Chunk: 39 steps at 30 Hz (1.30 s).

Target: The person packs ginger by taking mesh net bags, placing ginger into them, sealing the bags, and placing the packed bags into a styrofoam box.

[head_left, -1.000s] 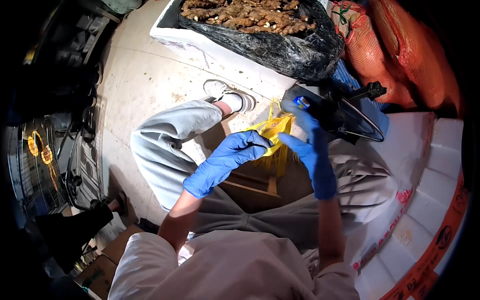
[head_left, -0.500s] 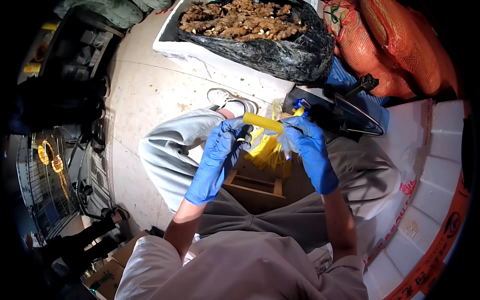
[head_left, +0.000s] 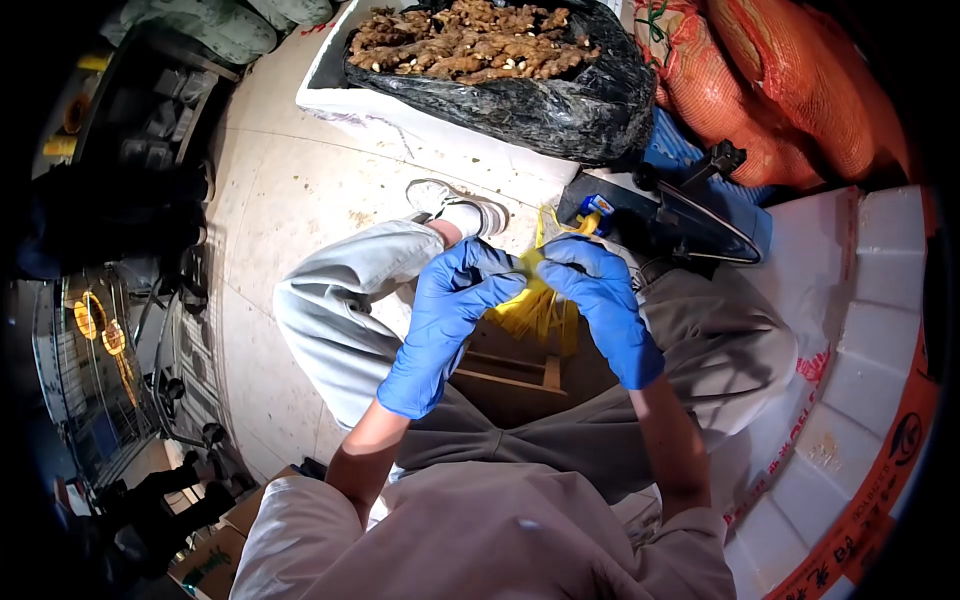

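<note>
My left hand (head_left: 450, 305), in a blue glove, has its thumb and fingers pinched together near the middle of the view. Facing it closely, my right hand (head_left: 600, 295), gloved in blue too, is pinched the same way. A small piece of yellow material shows between the two sets of fingertips; its shape is mostly hidden. Below and behind the hands hangs a bundle of yellow strips (head_left: 532, 312). A blue-and-white item (head_left: 597, 206) lies just beyond my right hand.
Ginger (head_left: 470, 42) fills a foam box (head_left: 340, 108) lined with black plastic (head_left: 570, 110). Orange mesh sacks (head_left: 830, 85) stand at the upper right, above a dark device (head_left: 700, 215). White foam boxes (head_left: 870, 330) line the right side. A wire rack (head_left: 100, 370) stands left.
Both hands have come closer together at the fingertips. The yellow tube-like piece that stretched between them is now mostly hidden. The view has shifted slightly.
</note>
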Motion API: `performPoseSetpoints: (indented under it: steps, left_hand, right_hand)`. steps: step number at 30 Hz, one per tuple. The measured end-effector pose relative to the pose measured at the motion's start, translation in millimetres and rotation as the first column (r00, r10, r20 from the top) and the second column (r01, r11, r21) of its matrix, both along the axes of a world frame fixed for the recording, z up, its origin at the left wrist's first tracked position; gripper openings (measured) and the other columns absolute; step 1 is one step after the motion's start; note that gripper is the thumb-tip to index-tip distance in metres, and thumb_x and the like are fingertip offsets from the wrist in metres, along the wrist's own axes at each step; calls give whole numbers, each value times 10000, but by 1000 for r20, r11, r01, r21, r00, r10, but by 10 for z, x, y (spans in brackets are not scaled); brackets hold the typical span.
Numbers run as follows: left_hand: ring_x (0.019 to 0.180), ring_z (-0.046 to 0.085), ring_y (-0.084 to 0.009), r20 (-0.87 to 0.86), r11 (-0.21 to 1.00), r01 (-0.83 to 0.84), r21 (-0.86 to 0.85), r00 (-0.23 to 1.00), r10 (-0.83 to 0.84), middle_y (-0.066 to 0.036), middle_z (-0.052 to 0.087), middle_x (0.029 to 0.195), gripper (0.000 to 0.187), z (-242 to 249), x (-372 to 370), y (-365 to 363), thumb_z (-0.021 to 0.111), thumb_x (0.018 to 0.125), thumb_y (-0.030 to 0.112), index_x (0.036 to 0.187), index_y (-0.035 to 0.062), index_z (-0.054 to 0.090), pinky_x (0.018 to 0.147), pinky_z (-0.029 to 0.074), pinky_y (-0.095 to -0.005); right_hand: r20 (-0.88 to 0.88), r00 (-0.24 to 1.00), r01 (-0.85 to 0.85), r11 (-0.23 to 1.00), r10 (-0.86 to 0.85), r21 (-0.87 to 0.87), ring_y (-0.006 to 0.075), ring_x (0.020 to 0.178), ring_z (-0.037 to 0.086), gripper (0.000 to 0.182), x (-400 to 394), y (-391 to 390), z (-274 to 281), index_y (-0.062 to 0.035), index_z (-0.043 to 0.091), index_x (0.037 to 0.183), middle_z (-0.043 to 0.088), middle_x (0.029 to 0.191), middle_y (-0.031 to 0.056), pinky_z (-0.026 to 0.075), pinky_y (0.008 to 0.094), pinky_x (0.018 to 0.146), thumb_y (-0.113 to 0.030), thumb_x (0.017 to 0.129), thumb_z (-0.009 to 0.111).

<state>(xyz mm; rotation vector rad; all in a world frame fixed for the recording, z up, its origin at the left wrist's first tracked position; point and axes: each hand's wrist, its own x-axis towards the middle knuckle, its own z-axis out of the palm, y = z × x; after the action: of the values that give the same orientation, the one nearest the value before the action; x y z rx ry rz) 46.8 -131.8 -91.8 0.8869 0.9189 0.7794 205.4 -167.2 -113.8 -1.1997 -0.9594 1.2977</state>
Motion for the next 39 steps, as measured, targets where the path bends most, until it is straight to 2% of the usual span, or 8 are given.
performPoseSetpoints:
  steps: [5,8,14,19,26,30,36,39]
  left_hand:
    - [790,525,-99,-29,997,73,40,997,-72,-21,528,767,152,-74,32,-120,623,677,-66,735,36,527,745,412,-229]
    - [768,516,-84,48,992,106,72,993,-110,-2,516,765,156,-189,152,-236,626,679,-61,749,40,529,725,412,-213]
    - [693,493,-60,323,975,31,-220,946,42,-7,529,801,162,-232,252,-286,544,820,158,919,37,503,645,413,-189]
    - [692,483,-40,147,990,18,-140,989,3,5,564,852,221,-46,255,-140,581,792,146,969,23,531,645,394,-166]
    - [668,525,-60,121,947,42,-317,993,-4,-27,587,793,92,-17,212,-136,575,763,20,854,21,566,606,413,-170]
    - [658,539,-95,243,939,-25,-344,963,115,-43,581,764,93,-89,154,-134,562,756,-21,838,20,551,600,427,-184]
    - [774,567,-132,500,911,38,-411,845,190,-63,577,808,82,-189,118,-124,525,783,-19,857,13,540,712,461,-210]
    - [802,562,-139,648,908,120,-401,738,189,-69,567,871,102,-292,89,-129,498,800,-20,891,14,529,740,468,-226]
  right_hand:
    - [-569,786,224,969,-243,-105,97,830,529,163,39,-8,-321,11,540,956,557,884,36,422,195,783,-67,812,532]
    - [-517,740,361,903,-430,-234,81,846,516,169,-138,-72,-218,4,536,967,550,901,24,415,188,783,-71,816,528]
    - [-143,953,276,959,-266,58,44,720,452,100,-82,-58,-175,8,535,878,506,787,-14,388,168,660,-69,819,512]
    - [270,931,189,958,-244,214,81,708,534,113,-103,-81,-107,1,540,895,587,772,37,429,207,653,-61,802,522]
    - [12,997,69,996,-70,47,113,761,547,162,-42,-24,-140,-12,549,942,596,824,43,427,219,718,-65,790,537]
    - [189,935,259,941,-302,219,124,889,497,230,-17,44,-18,-33,524,939,547,937,40,378,249,800,-148,754,599]
    - [333,943,-45,987,-8,151,125,692,516,282,-11,-24,-157,-18,527,848,540,752,31,419,237,652,-167,672,690]
    - [-121,992,-46,996,36,-75,89,706,507,236,-28,-34,-155,-11,535,840,540,745,23,414,218,644,-132,693,673]
